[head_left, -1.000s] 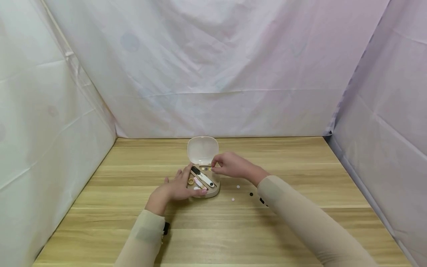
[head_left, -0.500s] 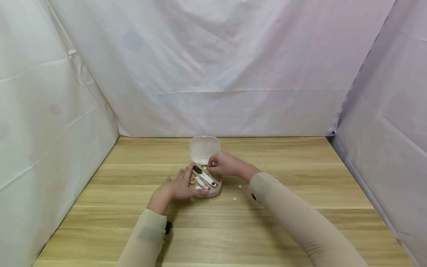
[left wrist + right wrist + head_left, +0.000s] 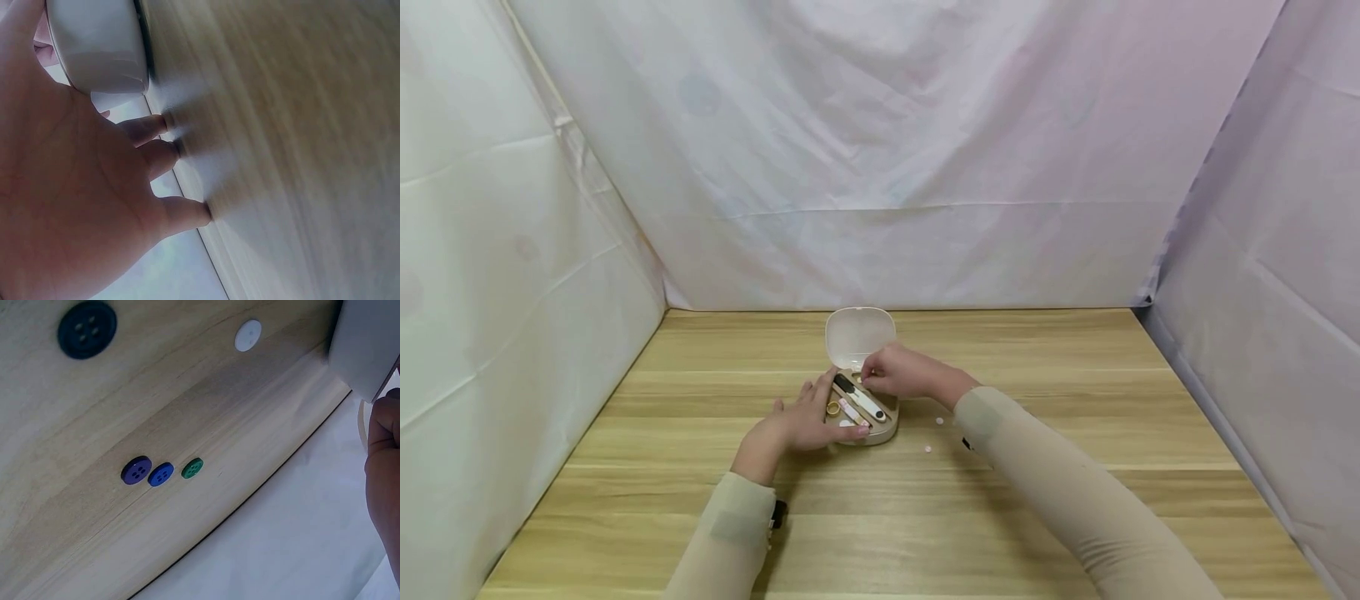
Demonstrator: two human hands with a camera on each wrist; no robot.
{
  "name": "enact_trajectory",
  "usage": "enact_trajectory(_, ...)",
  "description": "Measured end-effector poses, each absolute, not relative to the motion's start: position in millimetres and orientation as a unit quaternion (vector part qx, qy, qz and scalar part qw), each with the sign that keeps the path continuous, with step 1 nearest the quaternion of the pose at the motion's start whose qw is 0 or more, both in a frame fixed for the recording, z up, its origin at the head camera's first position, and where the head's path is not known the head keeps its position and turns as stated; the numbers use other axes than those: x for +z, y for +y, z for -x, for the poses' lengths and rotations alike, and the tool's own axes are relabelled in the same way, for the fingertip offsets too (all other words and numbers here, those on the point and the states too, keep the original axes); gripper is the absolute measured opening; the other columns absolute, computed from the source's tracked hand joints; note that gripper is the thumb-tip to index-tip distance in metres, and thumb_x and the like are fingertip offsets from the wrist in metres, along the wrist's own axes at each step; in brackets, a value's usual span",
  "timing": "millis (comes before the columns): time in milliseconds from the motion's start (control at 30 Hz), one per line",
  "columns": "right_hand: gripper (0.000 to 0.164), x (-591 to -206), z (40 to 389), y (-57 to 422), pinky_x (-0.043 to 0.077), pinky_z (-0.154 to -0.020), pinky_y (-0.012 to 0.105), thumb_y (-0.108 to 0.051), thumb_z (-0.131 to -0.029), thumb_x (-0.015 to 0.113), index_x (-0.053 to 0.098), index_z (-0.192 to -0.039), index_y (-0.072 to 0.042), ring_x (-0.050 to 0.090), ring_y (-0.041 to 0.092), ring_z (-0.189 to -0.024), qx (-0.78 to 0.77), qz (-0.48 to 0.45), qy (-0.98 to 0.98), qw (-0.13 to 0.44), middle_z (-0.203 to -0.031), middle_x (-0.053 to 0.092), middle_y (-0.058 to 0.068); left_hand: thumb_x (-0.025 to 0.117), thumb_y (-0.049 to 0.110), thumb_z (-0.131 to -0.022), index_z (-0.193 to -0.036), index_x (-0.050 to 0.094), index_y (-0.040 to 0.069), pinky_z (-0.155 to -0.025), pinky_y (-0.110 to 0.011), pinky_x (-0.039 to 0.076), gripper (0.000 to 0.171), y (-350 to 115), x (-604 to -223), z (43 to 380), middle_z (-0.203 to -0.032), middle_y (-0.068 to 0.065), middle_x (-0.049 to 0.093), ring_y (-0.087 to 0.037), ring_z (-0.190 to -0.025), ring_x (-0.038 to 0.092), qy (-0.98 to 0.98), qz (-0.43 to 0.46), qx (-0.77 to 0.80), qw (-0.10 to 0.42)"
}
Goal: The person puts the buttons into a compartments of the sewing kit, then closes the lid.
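Note:
A small beige sewing case (image 3: 886,432) stands on the table with its translucent lid (image 3: 859,333) raised at the back. In it lie black-and-white thread snips (image 3: 868,404), a gold ring (image 3: 832,408) and a slim pink-and-white piece (image 3: 852,412). My left hand (image 3: 805,423) steadies the case from the left, thumb across its front edge, the other fingers spread. In the left wrist view several fingertips (image 3: 203,215) touch the table. My right hand (image 3: 901,372) curls its thumb and forefinger at the case's rear slot, covering most of it; I cannot tell whether they pinch a button.
Right of the case lie two pale buttons (image 3: 933,435). The right wrist view shows a large dark button (image 3: 87,329), a white button (image 3: 248,335), and purple (image 3: 136,470), blue (image 3: 160,474) and green (image 3: 192,468) buttons. White cloth (image 3: 880,250) walls the table's back and sides.
My right hand has shifted a little left along the rear slot, covering buttons that showed in it earlier. The right forearm now hides the dark button on the table. My left hand stays on the case.

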State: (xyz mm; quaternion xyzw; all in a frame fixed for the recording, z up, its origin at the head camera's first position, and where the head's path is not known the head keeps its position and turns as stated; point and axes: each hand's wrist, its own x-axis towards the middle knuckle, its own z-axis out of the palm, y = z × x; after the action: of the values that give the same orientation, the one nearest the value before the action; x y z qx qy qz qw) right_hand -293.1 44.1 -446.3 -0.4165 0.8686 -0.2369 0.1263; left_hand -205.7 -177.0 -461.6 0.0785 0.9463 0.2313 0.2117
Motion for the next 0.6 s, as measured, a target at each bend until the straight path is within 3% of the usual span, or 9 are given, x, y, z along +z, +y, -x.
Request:
enact_trajectory(333, 0.015, -440.1, 293.6, 52.6, 0.049, -0.061, 0.019, -0.016, -0.104, 0.068, 0.080, -0.109, -0.007, 0.053, 0.005, -0.067, -0.240, 0.384, 0.881, 0.135, -0.082, 0.070, 0.001, 0.065, 0.089, -0.081, -0.173, -0.007, 0.023, -0.126, -0.080, 0.002, 0.134, -175.2, -460.8, 204.9, -0.179, -0.023, 0.013, -0.042, -0.168, 0.006, 0.947, -0.077, 0.226, 0.217)
enact_trajectory(600, 0.017, -429.3, 296.1, 68.0, 0.049, -0.066, 0.020, -0.016, -0.102, 0.069, 0.080, -0.109, -0.004, 0.052, 0.005, -0.069, -0.222, 0.395, 0.884, 0.111, -0.079, 0.067, 0.000, 0.064, 0.090, -0.081, -0.172, -0.010, 0.026, -0.127, -0.079, 0.001, 0.134, -176.4, -468.8, 209.3, -0.180, -0.019, 0.012, -0.037, -0.169, 0.004, 0.948, -0.070, 0.217, 0.221)
